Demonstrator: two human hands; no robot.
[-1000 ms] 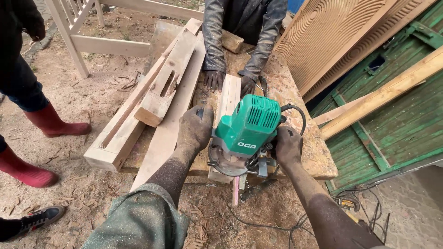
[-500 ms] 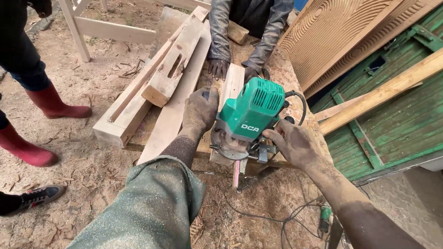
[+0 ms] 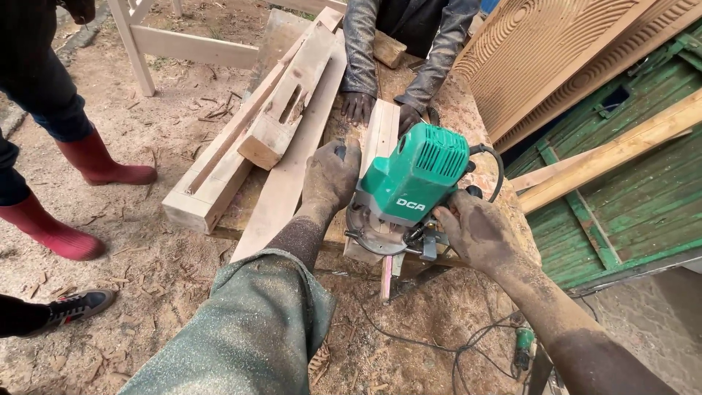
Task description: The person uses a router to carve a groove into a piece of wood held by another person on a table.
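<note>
A green electric router point(image 3: 413, 183) stands on the near end of a pale wooden plank point(image 3: 380, 139) on the workbench. My left hand point(image 3: 330, 175) grips the router's left handle, and my right hand point(image 3: 479, 230) grips its right handle; both are coated in sawdust. The router's round metal base point(image 3: 376, 238) rests on the plank's near end. At the plank's far end, another person's two gloved hands point(image 3: 380, 110) press down on it.
Thick mortised timbers point(image 3: 274, 124) and a long board point(image 3: 281, 186) lie left of the plank. Carved panels point(image 3: 556, 58) and a green door point(image 3: 629, 183) lean at right. A bystander's red boots point(image 3: 95, 164) stand at left. Cables point(image 3: 439, 340) trail on the sawdust-covered ground.
The view has shifted closer and lower. The router has tilted slightly and stays at the plank's near end. Both my hands keep their grip on the handles.
</note>
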